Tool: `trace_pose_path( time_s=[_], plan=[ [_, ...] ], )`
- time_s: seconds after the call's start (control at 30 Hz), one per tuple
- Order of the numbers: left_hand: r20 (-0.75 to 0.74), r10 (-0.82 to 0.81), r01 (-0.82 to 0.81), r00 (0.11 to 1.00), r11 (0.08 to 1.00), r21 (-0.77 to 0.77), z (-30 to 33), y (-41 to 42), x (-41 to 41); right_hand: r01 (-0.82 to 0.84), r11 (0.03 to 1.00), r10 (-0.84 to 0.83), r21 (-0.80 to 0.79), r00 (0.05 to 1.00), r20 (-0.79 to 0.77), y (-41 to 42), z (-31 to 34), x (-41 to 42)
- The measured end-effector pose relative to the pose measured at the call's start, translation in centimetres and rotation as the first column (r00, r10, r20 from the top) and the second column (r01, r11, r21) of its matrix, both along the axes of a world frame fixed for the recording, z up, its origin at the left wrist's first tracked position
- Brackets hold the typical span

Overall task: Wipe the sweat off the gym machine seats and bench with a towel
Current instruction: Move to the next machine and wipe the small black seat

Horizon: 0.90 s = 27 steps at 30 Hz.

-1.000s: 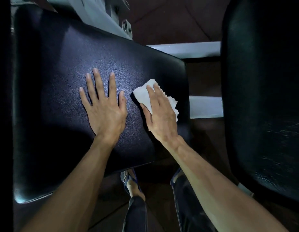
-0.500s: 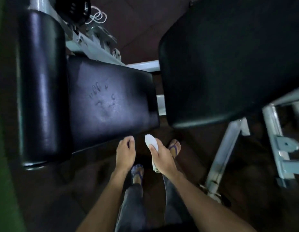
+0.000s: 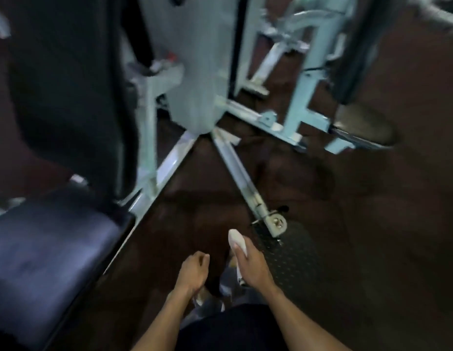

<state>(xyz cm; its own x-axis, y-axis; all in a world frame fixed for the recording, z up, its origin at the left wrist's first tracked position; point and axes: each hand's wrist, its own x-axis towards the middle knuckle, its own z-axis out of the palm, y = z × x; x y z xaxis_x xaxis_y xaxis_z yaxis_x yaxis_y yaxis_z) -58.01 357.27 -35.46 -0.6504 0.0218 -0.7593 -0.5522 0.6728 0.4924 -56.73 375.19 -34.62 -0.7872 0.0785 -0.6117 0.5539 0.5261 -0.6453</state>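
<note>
Walking between machines, the right hand grips the folded towel, the left hand hangs loosely curled; reaching another seat likely comes next.

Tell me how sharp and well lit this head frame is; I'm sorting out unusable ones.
Head view: dim overall, heavy motion blur on the pale machine frame and the seat; the right hand and its white towel read fairly clearly, the left hand too; straight bars bow from wide-angle distortion.
</note>
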Motion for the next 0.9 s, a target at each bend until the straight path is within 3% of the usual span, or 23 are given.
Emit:
trace_pose_path(
  time_s=[0.2, 0.4, 0.63, 0.9],
  plan=[
    [-0.070, -0.286, 0.287, 0.956, 0.958, 0.010, 2.8, 12.2, -3.1, 0.309, 0.950, -0.309, 0.043, 0.951, -0.009, 10.7, 0.8, 4.5],
    [-0.080, -0.409, 0.413, 0.909, 0.910, 0.039, 2.8, 28.2, -3.2, 0.442, 0.897, -0.442, 0.016, 0.897, -0.002, 24.4, 1.0, 6.9],
    [-0.089, -0.369, 0.374, 0.925, 0.926, 0.046, 3.4, 44.4, -3.2, 0.514, 0.856, -0.516, 0.050, 0.856, 0.033, 38.8, 2.1, 6.4],
    [-0.125, -0.364, 0.374, 0.923, 0.925, 0.073, 3.0, 54.0, -9.3, 0.532, 0.847, -0.532, -0.023, 0.847, -0.002, 46.6, 1.7, 0.6]
  ],
)
